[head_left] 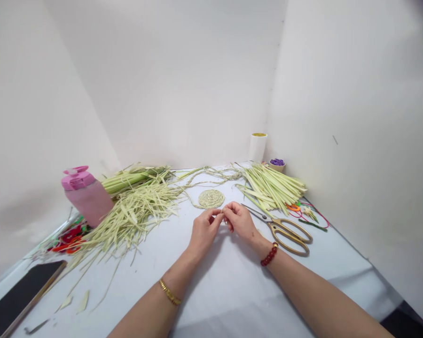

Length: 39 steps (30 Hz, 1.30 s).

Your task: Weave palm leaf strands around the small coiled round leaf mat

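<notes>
My left hand (203, 231) and my right hand (240, 220) meet fingertip to fingertip above the white table (218, 291), both pinched on a small pale strip that I cannot make out clearly. Just beyond them lies a round woven coil (211, 198) of braided leaf, its braid tail running back and right. A gold bracelet is on my left wrist and a red bead bracelet on my right.
Gold-handled scissors (285, 231) lie right of my right hand. Leaf strips are piled at left (134, 211) and bundled at back right (273, 188). A pink bottle (86, 195) stands at left, a dark phone (21, 295) near the front left edge, a white roll (257, 146) in the corner.
</notes>
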{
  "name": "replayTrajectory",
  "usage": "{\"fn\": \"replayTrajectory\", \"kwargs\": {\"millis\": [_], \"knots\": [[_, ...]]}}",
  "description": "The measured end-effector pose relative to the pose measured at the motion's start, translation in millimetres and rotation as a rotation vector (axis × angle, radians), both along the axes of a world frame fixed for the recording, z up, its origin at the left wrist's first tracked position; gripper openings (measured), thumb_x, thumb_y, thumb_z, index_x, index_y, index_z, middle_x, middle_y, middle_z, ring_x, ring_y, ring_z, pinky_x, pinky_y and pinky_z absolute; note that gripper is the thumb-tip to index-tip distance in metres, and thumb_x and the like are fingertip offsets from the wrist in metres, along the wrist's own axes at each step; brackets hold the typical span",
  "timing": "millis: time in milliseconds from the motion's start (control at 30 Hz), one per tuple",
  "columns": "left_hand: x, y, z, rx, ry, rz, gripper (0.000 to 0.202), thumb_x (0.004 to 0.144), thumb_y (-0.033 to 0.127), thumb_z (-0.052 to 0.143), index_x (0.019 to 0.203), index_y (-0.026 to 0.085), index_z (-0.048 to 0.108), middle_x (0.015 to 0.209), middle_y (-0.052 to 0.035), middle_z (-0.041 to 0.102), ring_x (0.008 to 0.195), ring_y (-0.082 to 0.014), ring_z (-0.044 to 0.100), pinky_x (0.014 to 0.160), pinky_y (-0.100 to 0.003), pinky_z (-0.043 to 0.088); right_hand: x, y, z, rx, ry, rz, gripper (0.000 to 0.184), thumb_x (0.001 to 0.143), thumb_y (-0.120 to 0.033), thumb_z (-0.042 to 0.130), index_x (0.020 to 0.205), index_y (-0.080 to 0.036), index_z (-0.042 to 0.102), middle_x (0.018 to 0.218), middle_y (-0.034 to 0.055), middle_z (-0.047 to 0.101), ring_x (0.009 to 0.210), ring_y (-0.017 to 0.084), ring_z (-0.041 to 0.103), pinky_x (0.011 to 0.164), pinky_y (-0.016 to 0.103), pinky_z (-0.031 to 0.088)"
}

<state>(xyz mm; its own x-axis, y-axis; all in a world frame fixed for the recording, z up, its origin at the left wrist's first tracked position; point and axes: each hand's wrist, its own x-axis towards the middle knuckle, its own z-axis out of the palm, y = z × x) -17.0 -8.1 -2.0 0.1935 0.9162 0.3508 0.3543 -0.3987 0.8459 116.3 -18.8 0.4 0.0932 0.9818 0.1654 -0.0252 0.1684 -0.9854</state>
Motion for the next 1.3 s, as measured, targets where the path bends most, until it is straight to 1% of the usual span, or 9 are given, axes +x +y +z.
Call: {"fn": "replayTrajectory", "kwargs": {"millis": [100, 200, 400, 733, 867, 967, 1033, 1200, 1300], "knots": [[-0.7, 0.5, 1.2, 0.135, 0.049, 0.08, 0.017, 0.077, 0.035, 0.059, 0.086, 0.021, 0.064, 0.087, -0.0024, 0.064, 0.064, -0.0133, 0.052, 0.066, -0.026, 0.041, -0.4, -0.1, -0.5, 0.01, -0.009, -0.044, 0.014, 0.074, -0.029, 0.054, 0.066, -0.019, 0.048, 0.048, -0.0076, 0.048, 0.037, 0.007, 0.04, 0.038, 0.02, 0.034], [-1.6, 0.8, 1.4, 0.195, 0.09, 0.068, 0.012, 0.079, 0.032, 0.058, 0.08, 0.022, 0.063, 0.08, -0.001, 0.062, 0.062, -0.0128, 0.05, 0.065, -0.025, 0.04, -0.9, 0.3, -2.5, 0.017, -0.018, -0.056, 0.013, 0.075, -0.029, 0.053, 0.068, -0.019, 0.049, 0.048, -0.0075, 0.048, 0.037, 0.008, 0.041, 0.038, 0.02, 0.034], [-2.0, 2.8, -1.8, 0.172, 0.099, 0.059, 0.012, 0.079, 0.031, 0.058, 0.077, 0.021, 0.064, 0.076, -0.0012, 0.062, 0.064, -0.0136, 0.051, 0.064, -0.026, 0.038, -1.4, 0.7, -4.7, 0.024, -0.025, -0.04, 0.013, 0.075, -0.029, 0.053, 0.068, -0.019, 0.049, 0.049, -0.0068, 0.049, 0.037, 0.007, 0.04, 0.037, 0.019, 0.032], [-3.1, 5.0, -3.6, 0.126, 0.095, 0.06, 0.016, 0.079, 0.034, 0.058, 0.075, 0.02, 0.065, 0.076, -0.0016, 0.064, 0.065, -0.0139, 0.053, 0.064, -0.025, 0.039, -1.2, -2.1, 0.3, 0.007, -0.047, 0.004, 0.014, 0.075, -0.026, 0.051, 0.064, -0.019, 0.048, 0.052, -0.0067, 0.048, 0.037, 0.007, 0.04, 0.037, 0.019, 0.031], [-3.8, 5.8, -2.9, 0.123, 0.107, 0.042, 0.017, 0.08, 0.033, 0.056, 0.075, 0.019, 0.064, 0.076, -0.0014, 0.062, 0.066, -0.0132, 0.053, 0.064, -0.025, 0.039, 0.1, -2.2, -0.2, -0.001, -0.096, 0.024, 0.015, 0.076, -0.027, 0.05, 0.064, -0.019, 0.047, 0.053, -0.0059, 0.049, 0.038, 0.007, 0.04, 0.038, 0.02, 0.031], [-3.1, 5.4, -0.3, 0.108, 0.082, 0.038, 0.016, 0.08, 0.031, 0.054, 0.073, 0.019, 0.062, 0.074, -0.0003, 0.06, 0.064, -0.0119, 0.051, 0.062, -0.024, 0.039, 1.3, -1.5, -1.9, 0.045, -0.185, -0.01, 0.015, 0.077, -0.026, 0.048, 0.064, -0.019, 0.046, 0.055, -0.0052, 0.05, 0.041, 0.008, 0.042, 0.041, 0.02, 0.032], [-2.1, 4.7, 1.9, 0.017, -0.001, 0.021, 0.015, 0.077, 0.031, 0.055, 0.071, 0.018, 0.059, 0.071, 0.0011, 0.057, 0.061, -0.0108, 0.048, 0.061, -0.023, 0.039, 2.0, -1.0, -3.1, 0.111, -0.271, -0.047, 0.015, 0.078, -0.025, 0.047, 0.064, -0.019, 0.047, 0.056, -0.0045, 0.05, 0.045, 0.009, 0.043, 0.045, 0.021, 0.033], [-0.1, 4.1, 6.9, -0.487, -0.392, -0.169, 0.014, 0.071, 0.031, 0.056, 0.069, 0.019, 0.049, 0.057, 0.0061, 0.043, 0.049, -0.0079, 0.041, 0.056, -0.023, 0.042, 4.1, -0.2, -4.8, 0.201, -0.38, -0.091, 0.015, 0.079, -0.024, 0.045, 0.065, -0.019, 0.049, 0.058, -0.0035, 0.052, 0.052, 0.01, 0.044, 0.052, 0.021, 0.034], [-0.5, 5.5, 8.7, -0.55, -0.462, -0.175, 0.016, 0.07, 0.031, 0.057, 0.067, 0.018, 0.048, 0.059, 0.0051, 0.044, 0.048, -0.0071, 0.041, 0.054, -0.022, 0.043, 5.1, 0.0, -3.6, 0.156, -0.346, -0.102, 0.015, 0.079, -0.024, 0.046, 0.064, -0.019, 0.048, 0.055, -0.0043, 0.051, 0.049, 0.01, 0.044, 0.051, 0.022, 0.034]]}}
